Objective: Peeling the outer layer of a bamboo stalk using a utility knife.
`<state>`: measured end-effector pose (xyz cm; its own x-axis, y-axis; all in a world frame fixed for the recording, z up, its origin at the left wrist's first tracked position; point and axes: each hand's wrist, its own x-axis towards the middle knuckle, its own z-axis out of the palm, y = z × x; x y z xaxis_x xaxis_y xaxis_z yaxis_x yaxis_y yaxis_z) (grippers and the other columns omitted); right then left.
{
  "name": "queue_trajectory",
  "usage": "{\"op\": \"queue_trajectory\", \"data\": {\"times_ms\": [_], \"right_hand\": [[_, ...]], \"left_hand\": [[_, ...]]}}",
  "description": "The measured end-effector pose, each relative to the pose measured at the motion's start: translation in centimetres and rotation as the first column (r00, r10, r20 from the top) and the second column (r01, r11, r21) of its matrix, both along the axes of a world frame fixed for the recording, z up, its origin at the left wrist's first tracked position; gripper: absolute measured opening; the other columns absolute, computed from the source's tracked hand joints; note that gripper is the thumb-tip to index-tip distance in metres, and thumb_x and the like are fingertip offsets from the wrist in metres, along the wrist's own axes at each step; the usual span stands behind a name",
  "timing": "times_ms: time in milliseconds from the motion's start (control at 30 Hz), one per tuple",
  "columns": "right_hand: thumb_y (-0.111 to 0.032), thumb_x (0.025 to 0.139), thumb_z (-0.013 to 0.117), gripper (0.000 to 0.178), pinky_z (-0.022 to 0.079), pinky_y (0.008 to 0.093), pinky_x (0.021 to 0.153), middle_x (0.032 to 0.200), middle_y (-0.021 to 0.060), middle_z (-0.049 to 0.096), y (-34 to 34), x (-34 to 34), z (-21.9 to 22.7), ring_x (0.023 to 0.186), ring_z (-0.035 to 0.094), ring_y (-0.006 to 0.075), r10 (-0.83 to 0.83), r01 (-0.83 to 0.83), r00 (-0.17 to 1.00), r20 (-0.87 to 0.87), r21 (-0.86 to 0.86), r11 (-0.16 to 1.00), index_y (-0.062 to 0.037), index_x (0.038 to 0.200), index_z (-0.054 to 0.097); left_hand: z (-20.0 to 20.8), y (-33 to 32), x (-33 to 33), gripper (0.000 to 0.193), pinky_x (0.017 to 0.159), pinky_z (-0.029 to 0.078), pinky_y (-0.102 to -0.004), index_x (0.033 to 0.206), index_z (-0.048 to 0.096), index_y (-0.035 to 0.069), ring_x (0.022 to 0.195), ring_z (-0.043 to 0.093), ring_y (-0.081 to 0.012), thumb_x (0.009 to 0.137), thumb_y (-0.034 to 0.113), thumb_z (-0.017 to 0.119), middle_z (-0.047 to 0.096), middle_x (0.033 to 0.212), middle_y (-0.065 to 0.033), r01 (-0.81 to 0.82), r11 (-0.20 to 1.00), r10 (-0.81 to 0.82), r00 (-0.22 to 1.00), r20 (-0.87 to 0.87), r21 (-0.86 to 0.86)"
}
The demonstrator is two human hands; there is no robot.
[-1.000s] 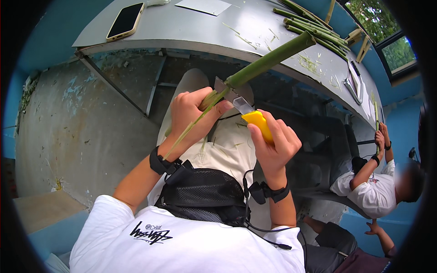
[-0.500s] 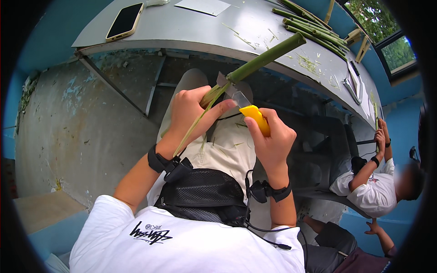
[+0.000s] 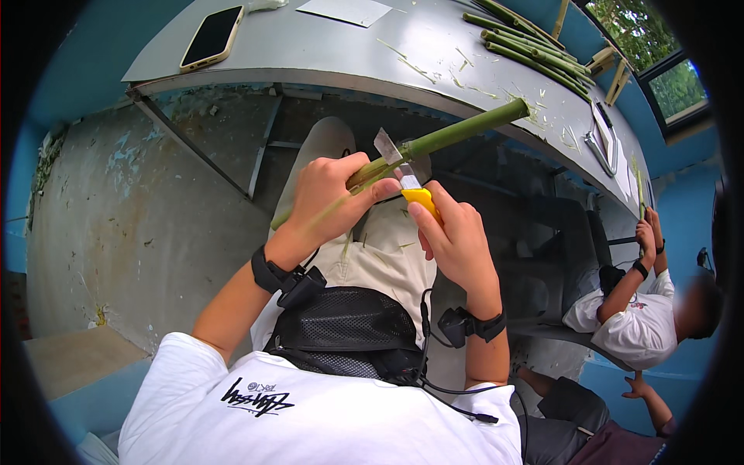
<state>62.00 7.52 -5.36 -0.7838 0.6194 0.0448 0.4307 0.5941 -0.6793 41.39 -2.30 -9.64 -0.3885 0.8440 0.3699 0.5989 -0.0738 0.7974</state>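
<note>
My left hand (image 3: 324,194) is closed round a green bamboo stalk (image 3: 469,129), which slants up to the right over my lap. The stalk's near part is pale and shaved where it meets my fingers. In my right hand (image 3: 459,242) is a utility knife (image 3: 418,199) with a yellow handle, its wide blade extended and lying across the stalk just beyond my left fingers. My left thumb is close to the base of the blade, and I cannot tell if they touch. A thin blurred strip hangs below my left hand.
A grey table (image 3: 294,50) spans the far side, bearing a phone (image 3: 211,37), a white sheet (image 3: 345,11), bamboo shavings and several bamboo stalks (image 3: 535,53). At the right, a co-worker (image 3: 635,318) holds a thin green piece by the table's edge; another person (image 3: 620,430) is lower down.
The bamboo stalk has tipped flatter, its far end swinging down and slightly right. My right hand and the knife have shifted a little, with the blade now crossing the stalk more steeply.
</note>
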Motion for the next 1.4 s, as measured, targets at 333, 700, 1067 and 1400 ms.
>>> {"op": "queue_trajectory", "data": {"times_ms": [333, 700, 1067, 1400], "right_hand": [[-0.032, 0.103, 0.072, 0.031, 0.042, 0.0422, 0.052, 0.061, 0.0161, 0.057, 0.0, 0.3, 0.5, 0.053, 0.059, 0.0354, -0.006, 0.01, 0.997, -0.08, 0.039, 0.999, -0.0036, 0.095, 0.065], [-0.034, 0.101, 0.073, 0.031, 0.042, 0.0411, 0.051, 0.06, 0.0143, 0.057, -0.1, 0.1, 0.3, 0.052, 0.059, 0.0337, 0.016, -0.008, 0.997, -0.079, 0.104, 0.995, -0.0052, 0.094, 0.065], [-0.033, 0.101, 0.073, 0.029, 0.041, 0.0401, 0.051, 0.058, 0.0126, 0.055, -0.3, 0.1, 0.7, 0.05, 0.057, 0.0317, 0.053, -0.043, 0.994, -0.098, 0.104, 0.994, -0.0056, 0.095, 0.065], [-0.034, 0.102, 0.072, 0.03, 0.041, 0.042, 0.05, 0.058, 0.0121, 0.057, -0.3, -0.2, 0.6, 0.051, 0.06, 0.0323, 0.046, -0.018, 0.996, -0.08, 0.321, 0.947, -0.0074, 0.092, 0.063]], "left_hand": [[0.4, 0.1, -0.1, 0.03, 0.057, 0.032, -0.0306, 0.098, 0.068, 0.0, 0.065, 0.039, -0.0103, 0.099, 0.027, 0.081, 0.05, 0.071, -0.0019, 0.118, 0.975, -0.141, 0.984, 0.11, 0.19], [1.0, -0.7, 0.0, 0.043, 0.06, 0.043, -0.0319, 0.113, 0.064, 0.001, 0.063, 0.05, -0.0149, 0.095, 0.035, 0.085, 0.061, 0.074, -0.0077, 0.201, 0.977, -0.21, 0.966, 0.152, 0.071], [0.0, -0.6, -0.6, 0.04, 0.059, 0.034, -0.026, 0.117, 0.065, 0.001, 0.066, 0.042, -0.0056, 0.104, 0.036, 0.076, 0.055, 0.075, 0.0028, 0.257, 0.955, -0.288, 0.926, 0.243, 0.151], [0.2, -0.7, 0.5, 0.035, 0.062, 0.037, -0.0256, 0.111, 0.07, -0.002, 0.069, 0.044, -0.0049, 0.102, 0.03, 0.079, 0.06, 0.076, 0.0024, 0.129, 0.985, -0.158, 0.94, 0.301, 0.112]]}}
